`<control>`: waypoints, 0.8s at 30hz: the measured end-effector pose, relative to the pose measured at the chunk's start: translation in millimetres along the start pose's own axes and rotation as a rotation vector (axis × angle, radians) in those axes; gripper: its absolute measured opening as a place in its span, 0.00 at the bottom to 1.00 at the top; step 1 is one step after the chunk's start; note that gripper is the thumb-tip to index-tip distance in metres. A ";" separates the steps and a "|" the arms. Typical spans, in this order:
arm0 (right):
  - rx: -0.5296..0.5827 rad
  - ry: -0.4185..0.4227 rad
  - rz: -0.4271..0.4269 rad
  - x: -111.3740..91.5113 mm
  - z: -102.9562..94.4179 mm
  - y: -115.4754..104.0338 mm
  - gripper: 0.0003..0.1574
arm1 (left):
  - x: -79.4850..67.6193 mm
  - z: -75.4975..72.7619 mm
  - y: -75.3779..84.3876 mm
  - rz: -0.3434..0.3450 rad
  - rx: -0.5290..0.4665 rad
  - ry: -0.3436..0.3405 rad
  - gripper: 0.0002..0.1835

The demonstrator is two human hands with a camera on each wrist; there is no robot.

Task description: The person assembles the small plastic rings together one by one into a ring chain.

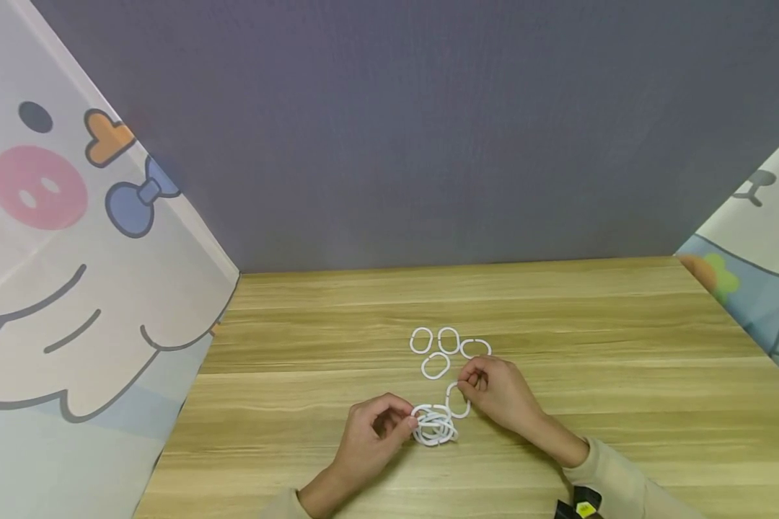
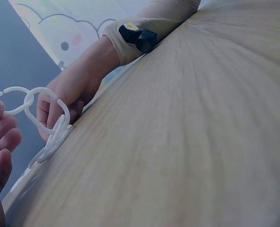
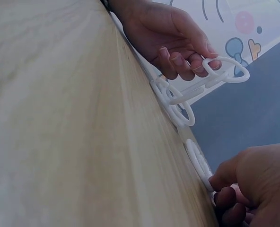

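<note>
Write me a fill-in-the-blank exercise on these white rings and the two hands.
1. The left hand holds a linked bunch of rings of ____ colour.
2. Beyond the right hand, ____ loose rings lie apart from the bunch.
3. The rings lie on a ____ table.

Missing words: white; four; wooden
</note>
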State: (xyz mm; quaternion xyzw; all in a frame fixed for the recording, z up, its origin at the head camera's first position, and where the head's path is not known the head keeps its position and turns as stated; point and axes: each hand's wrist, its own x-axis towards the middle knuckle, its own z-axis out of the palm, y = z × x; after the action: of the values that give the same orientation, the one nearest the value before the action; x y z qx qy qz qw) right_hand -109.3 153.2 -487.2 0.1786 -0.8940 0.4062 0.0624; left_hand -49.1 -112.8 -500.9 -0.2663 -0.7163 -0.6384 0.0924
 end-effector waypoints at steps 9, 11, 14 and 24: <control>0.014 0.016 -0.049 -1.3 0.8 0.7 0.15 | -0.8 0.3 -0.7 0.006 -0.007 0.004 0.07; 0.032 0.025 -0.062 -1.8 0.9 0.3 0.14 | -0.6 0.4 -0.6 0.005 -0.008 0.004 0.07; 0.105 0.014 -0.049 -2.6 1.1 -0.4 0.11 | -0.1 0.3 -0.6 0.007 -0.011 0.003 0.07; 0.343 -0.004 0.013 -1.3 -1.1 -5.2 0.05 | 0.0 -0.3 -1.6 -0.005 -0.002 -0.001 0.05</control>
State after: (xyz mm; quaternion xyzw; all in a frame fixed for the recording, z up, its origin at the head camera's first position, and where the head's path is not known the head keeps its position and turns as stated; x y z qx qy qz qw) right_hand -106.2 151.2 -483.1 0.1819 -0.8128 0.5528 0.0265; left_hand -50.0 -113.2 -502.3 -0.2649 -0.7162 -0.6394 0.0900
